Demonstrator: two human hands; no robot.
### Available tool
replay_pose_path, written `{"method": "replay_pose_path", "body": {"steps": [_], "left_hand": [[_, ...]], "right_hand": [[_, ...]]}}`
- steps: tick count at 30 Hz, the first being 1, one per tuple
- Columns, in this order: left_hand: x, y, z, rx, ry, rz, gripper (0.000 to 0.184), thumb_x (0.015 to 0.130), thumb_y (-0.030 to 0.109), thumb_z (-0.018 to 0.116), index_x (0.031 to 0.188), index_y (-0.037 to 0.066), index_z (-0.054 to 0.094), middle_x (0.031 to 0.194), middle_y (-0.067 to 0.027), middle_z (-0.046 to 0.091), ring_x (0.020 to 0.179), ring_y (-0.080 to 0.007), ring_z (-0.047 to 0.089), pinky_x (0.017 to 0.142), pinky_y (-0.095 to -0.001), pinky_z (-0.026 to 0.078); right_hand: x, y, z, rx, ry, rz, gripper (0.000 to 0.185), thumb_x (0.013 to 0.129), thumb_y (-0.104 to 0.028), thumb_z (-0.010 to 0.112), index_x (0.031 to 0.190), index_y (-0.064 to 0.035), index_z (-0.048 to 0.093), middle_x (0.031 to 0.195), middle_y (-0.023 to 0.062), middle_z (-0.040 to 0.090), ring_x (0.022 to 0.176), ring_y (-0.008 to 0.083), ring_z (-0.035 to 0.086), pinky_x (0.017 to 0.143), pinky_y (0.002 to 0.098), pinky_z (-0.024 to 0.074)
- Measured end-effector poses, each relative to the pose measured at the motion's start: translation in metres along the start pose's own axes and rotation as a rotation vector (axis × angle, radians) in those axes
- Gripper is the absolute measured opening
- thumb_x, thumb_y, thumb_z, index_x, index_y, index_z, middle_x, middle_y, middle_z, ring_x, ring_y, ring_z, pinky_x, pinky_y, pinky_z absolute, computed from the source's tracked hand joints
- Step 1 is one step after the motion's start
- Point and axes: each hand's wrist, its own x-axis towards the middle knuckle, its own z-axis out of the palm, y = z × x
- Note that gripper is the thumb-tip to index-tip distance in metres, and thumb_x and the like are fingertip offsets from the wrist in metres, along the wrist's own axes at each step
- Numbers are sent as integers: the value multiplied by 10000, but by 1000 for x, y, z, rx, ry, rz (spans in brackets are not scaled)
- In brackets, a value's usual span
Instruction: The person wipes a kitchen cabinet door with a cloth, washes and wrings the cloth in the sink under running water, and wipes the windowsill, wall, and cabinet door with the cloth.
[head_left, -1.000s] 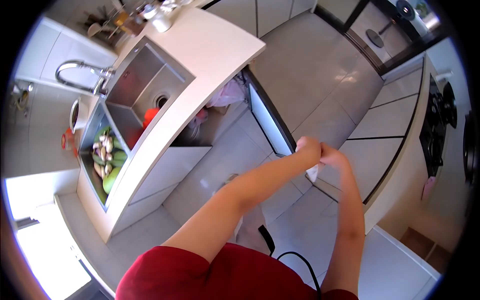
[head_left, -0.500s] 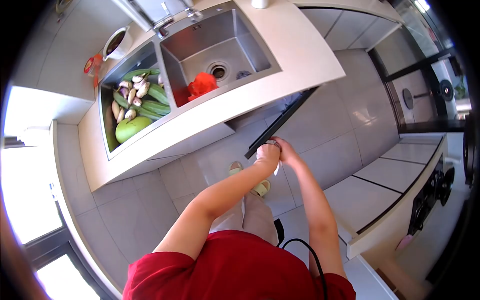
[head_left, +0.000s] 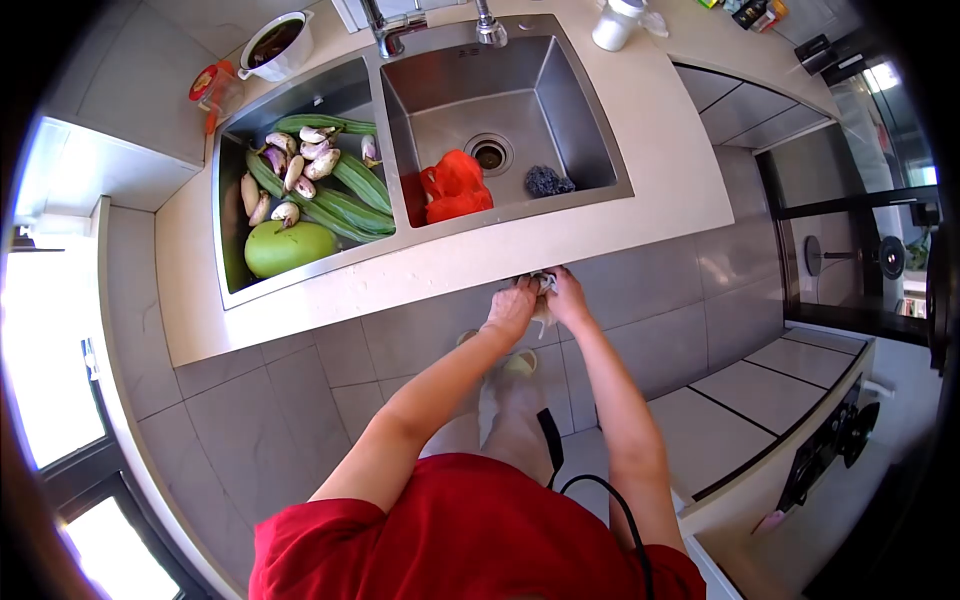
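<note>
Just below the counter's front edge, my left hand [head_left: 511, 306] and my right hand [head_left: 567, 298] are close together, both with fingers closed. Between them they grip a crumpled white cloth [head_left: 545, 284], and part of it hangs down. Whether it is fabric or paper is hard to make out. The fingertips are partly hidden near the counter edge.
The counter [head_left: 450, 240] holds a double sink. Its left basin has ridged gourds [head_left: 345, 212], garlic-like bulbs [head_left: 318, 162] and a green melon [head_left: 290, 248]. A red plastic bag [head_left: 457, 188] and dark scrubber [head_left: 548, 182] lie in the right basin. A white pot [head_left: 277, 47] stands behind.
The dark-edged panel that stood out from under the counter no longer shows. My hands have come up against the counter edge, with more of the white cloth visible. The view has shifted toward the sink.
</note>
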Motion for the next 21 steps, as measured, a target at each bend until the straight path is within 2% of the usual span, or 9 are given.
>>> {"method": "replay_pose_path", "body": {"steps": [5,7,10,13,16,18,19,20,21], "left_hand": [[9,-6,-5,-71,-52,-46,263,810,76,501,1071,53,526,1029,-172,578,909,-320,616,711,-420,524],[16,-13,-2,20,131,55,290,810,81,500,1093,43,551,1063,-191,575,1007,-331,575,832,-431,482],[25,-14,4,60,38,2,300,807,91,505,1098,51,570,1127,-207,557,1091,-335,524,909,-431,431],[27,-12,10,48,1,-58,301,818,107,505,1108,49,562,1057,-218,592,1004,-347,572,854,-435,461],[10,-2,-11,-209,-213,-272,276,840,133,492,1092,54,574,927,-223,626,891,-361,609,801,-443,484],[-17,8,-33,-260,-187,-270,261,843,162,515,1070,59,592,831,-227,632,807,-384,613,749,-439,492],[-29,8,-48,-439,-128,-193,262,838,170,542,1073,67,592,827,-214,634,799,-344,625,738,-415,491],[-41,8,-66,-615,-65,-113,267,832,179,568,1076,75,592,822,-201,636,792,-303,637,727,-391,489],[-49,9,-95,-709,-41,-112,267,842,178,578,1086,68,583,820,-155,638,787,-231,623,715,-353,482]], "right_hand": [[14,8,8,-62,-14,-7,364,692,-32,577,1050,21,546,1072,251,566,1009,407,536,887,447,445],[22,6,7,-85,-33,-33,367,689,-37,580,1050,25,546,1060,258,568,1007,408,537,886,449,446],[27,7,7,-117,-76,5,353,707,-36,541,1055,24,546,1051,276,570,985,440,534,864,458,456],[26,7,-4,-49,-91,-50,346,711,-44,551,1052,13,556,1032,264,585,982,432,545,862,448,460],[21,-7,-32,11,-163,-129,321,719,-58,574,1035,1,576,997,229,613,954,373,589,844,406,476],[10,-32,-65,51,-610,-48,351,735,-79,593,1079,-17,565,999,192,622,947,276,607,838,346,476],[7,-44,-82,42,-701,-86,360,782,-81,586,1136,-34,544,1035,113,614,944,189,589,812,293,468],[2,-58,-102,40,-705,-98,360,782,-81,586,1136,-34,544,1035,113,614,944,189,589,812,293,468],[-2,-74,-124,302,-761,-86,369,801,-67,572,1167,-42,526,1052,74,599,951,167,577,803,283,464]]}}
